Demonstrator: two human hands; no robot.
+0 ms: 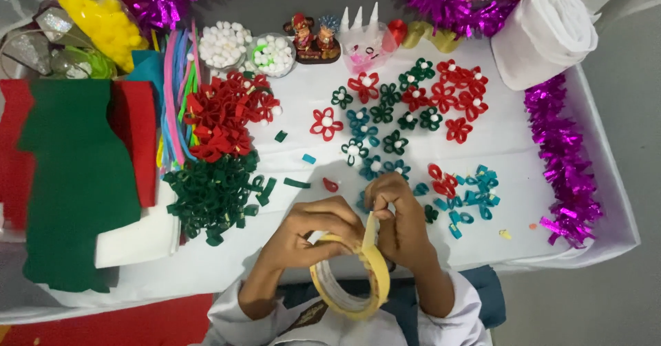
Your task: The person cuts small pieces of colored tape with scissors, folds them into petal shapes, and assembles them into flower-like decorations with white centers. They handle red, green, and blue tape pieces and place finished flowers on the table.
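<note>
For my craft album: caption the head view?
Both hands peel a tape roll beside felt flowers.

In my hands the tape roll [351, 277] is pale yellow. At twelve o'clock lie red, green and teal felt flowers [406, 115] with white centres. At ten o'clock are a red loop pile [224, 115] and a dark green loop pile [213, 194]. Magenta tinsel [561, 160] shines at two o'clock.

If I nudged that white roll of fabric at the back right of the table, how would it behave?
The white fabric roll would probably squash rather than resist, since its layers look soft and thick. It looks light for its bulk. Lying on its side by the purple tinsel garland, it might roll a little, though the tinsel would likely stop it.
</note>
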